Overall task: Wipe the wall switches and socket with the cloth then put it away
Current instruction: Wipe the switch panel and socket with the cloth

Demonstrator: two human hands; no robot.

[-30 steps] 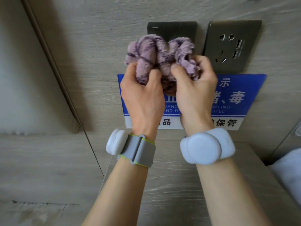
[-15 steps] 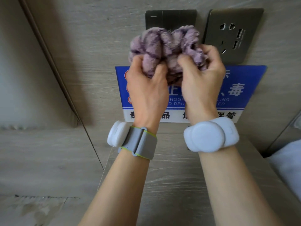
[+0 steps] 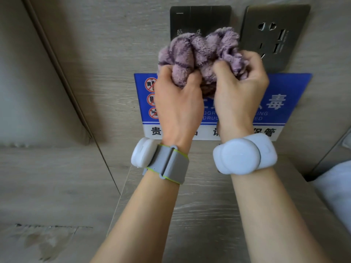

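A bunched purple fleece cloth [image 3: 201,54] is held in both hands against the wood-grain wall. My left hand [image 3: 176,97] grips its left side and my right hand [image 3: 241,88] grips its right side. The cloth covers the lower part of a dark switch plate [image 3: 199,19]. To the right, a dark socket plate [image 3: 273,33] with USB ports shows almost whole, its lower left corner behind my right hand.
A blue and white warning sign [image 3: 284,99] is fixed on the wall below the plates, partly behind my hands. A wooden bedside top [image 3: 205,215] lies under my forearms. White bedding [image 3: 338,188] is at the right edge, a padded panel [image 3: 38,82] at the left.
Both hands have kept hold of the cloth and worked it over the switch plate; its upper part with the printed labels now shows above the cloth.
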